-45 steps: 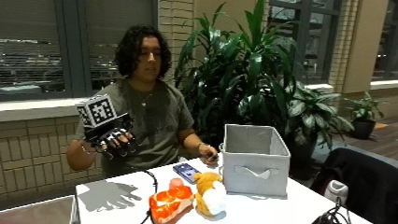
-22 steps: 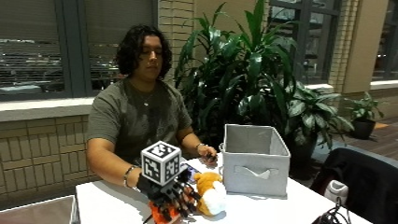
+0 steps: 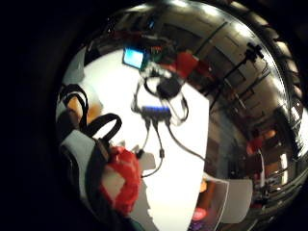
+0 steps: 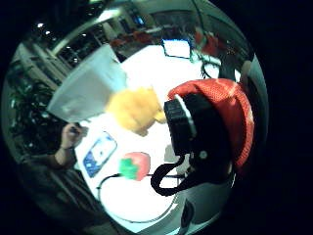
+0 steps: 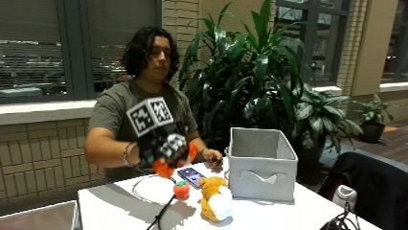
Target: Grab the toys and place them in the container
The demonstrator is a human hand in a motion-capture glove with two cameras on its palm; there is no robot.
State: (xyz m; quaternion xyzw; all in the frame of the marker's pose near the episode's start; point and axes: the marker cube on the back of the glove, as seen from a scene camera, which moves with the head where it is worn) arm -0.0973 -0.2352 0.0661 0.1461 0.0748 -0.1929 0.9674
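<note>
My gloved right hand (image 5: 164, 146) grips an orange-red toy (image 5: 162, 167) and holds it above the white table (image 5: 115, 206), left of the grey fabric container (image 5: 261, 163). The same toy shows close to the palm, as red mesh (image 4: 237, 115), and again by the glove straps (image 3: 120, 180). A small red toy with a green top (image 5: 182, 189) lies on the table below the hand. A yellow and white plush (image 5: 213, 203) lies in front of the container. The container (image 4: 88, 88) stands open beside the plush (image 4: 134, 110) and the small red toy (image 4: 134, 166).
A phone (image 5: 191, 175) lies on the table near the person's bare left hand (image 5: 213, 160). A black cable (image 5: 159, 215) runs across the table. A cable hub (image 3: 156, 111) and a lit screen (image 3: 134, 57) sit at the table's far end. Large plants stand behind the container.
My hand came down from chest height onto the orange-red toy, took hold of it, and has risen with it off the table. The small red toy now shows on the table.
</note>
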